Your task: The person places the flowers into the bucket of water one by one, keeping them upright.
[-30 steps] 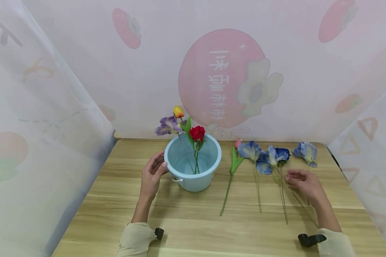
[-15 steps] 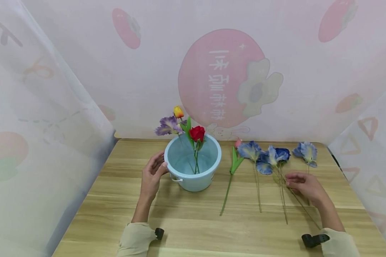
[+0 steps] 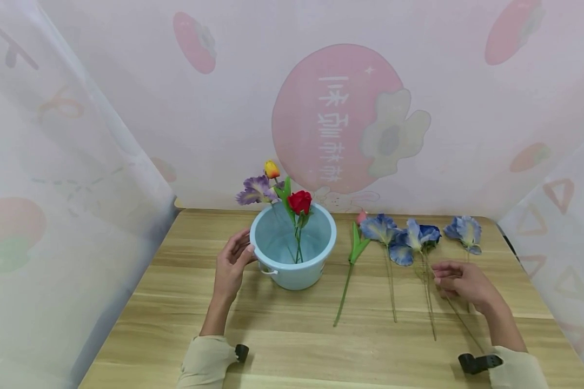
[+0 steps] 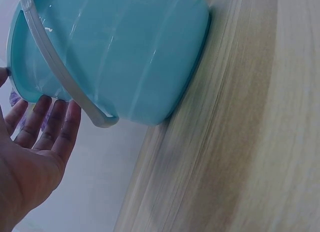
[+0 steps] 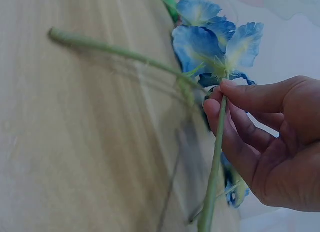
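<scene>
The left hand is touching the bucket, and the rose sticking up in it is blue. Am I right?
Nearly! The rose sticking up in the bucket is red, not blue, as the head view shows. The left hand is touching the bucket.

The bucket [image 3: 297, 278] is light blue with a whitish handle [image 4: 53, 62]; one rose [image 3: 299, 202] red; one tulip [image 3: 272, 169] yellow-orange; the irises [image 3: 379, 229] purple or blue, pale-streaked; the stem [image 5: 216, 154] green; the counter [image 3: 370, 356] tan, wood-grained; the backdrop [image 3: 224, 124] pale with pink prints [image 3: 297, 119].
</scene>
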{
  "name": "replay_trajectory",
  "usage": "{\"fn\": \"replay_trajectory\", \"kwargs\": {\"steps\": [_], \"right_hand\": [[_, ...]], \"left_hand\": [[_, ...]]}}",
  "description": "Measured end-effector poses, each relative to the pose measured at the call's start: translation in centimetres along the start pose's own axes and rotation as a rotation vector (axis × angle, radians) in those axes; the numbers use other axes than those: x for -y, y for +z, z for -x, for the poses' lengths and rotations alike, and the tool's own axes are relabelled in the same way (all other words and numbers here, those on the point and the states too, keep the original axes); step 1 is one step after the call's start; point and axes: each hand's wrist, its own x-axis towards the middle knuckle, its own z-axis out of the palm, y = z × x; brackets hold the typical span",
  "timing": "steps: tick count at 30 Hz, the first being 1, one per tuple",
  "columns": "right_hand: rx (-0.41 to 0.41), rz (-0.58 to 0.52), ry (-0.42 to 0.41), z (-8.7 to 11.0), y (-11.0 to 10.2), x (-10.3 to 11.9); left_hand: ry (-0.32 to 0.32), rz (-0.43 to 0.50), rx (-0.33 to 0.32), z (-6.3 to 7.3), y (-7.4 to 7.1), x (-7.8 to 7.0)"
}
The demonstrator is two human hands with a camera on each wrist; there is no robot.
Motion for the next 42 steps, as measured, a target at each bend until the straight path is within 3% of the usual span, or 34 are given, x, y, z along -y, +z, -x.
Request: {"fn": "replay_trajectory", "kwargs": {"steps": [16,33,42], "right_hand": [[-0.081,-0.068,-0.108,1.0,0.3,4.0],[-0.204,-0.213,-0.273,-0.6,3.4,12.8],[-0.215,-0.294,-0.35,-1.7,5.8,17.2]], "left_hand": [[-0.01,-0.017,0.008,0.0,-0.1,0.1],[-0.017,-0.018,0.002,0.1,-0.1,0.2],[-0.021,-0.018,0.002,0.0,0.0,0.2]]}}
